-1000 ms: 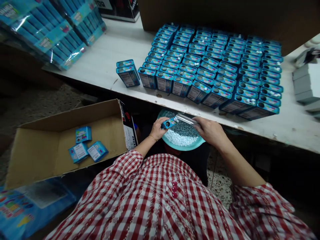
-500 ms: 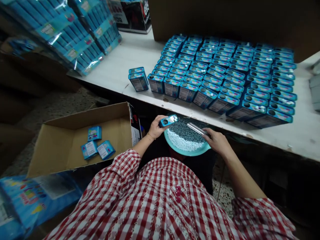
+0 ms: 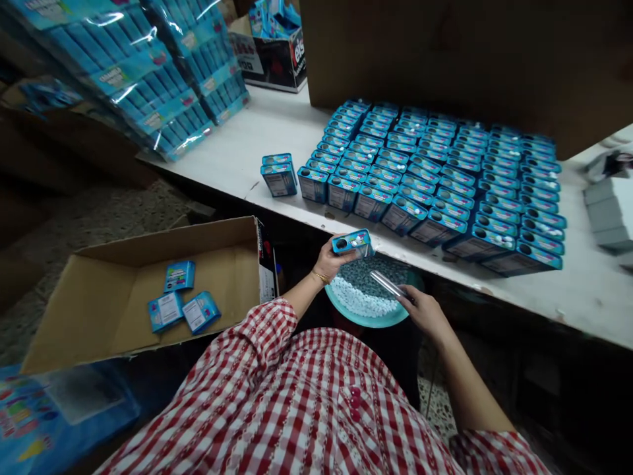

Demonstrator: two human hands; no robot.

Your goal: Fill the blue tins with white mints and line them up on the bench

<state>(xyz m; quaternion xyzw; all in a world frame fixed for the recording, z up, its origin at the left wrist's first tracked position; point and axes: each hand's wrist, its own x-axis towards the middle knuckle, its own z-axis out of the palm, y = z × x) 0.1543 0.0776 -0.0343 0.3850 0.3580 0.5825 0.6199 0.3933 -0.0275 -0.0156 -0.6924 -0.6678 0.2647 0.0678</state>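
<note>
My left hand (image 3: pixel 327 260) is closed round a small blue box (image 3: pixel 352 243) with a dark round hole in its top and a few white pellets lying on it. Below it is a turquoise basin (image 3: pixel 376 322) full of small white pellets (image 3: pixel 356 297), partly in shadow. Over the basin's right side, my right hand (image 3: pixel 418 307) grips a shiny metal scoop (image 3: pixel 386 282), shaped like a narrow trough and pointing up to the left. Rows of similar blue boxes (image 3: pixel 390 173) stand upright on the white table (image 3: pixel 217 163), several with pellets on top.
To my left, an open cardboard box (image 3: pixel 123 264) holds three blue packs (image 3: pixel 179 276). Clear-wrapped stacks of blue packs (image 3: pixel 148 86) stand at the table's left end. A black printed carton (image 3: pixel 277 63) sits behind, and a large brown cardboard panel (image 3: pixel 435 59) rises behind the rows.
My left hand has carried the blue box right and closer to the table edge. The right hand keeps the scoop over the basin. My view has tilted slightly up.
</note>
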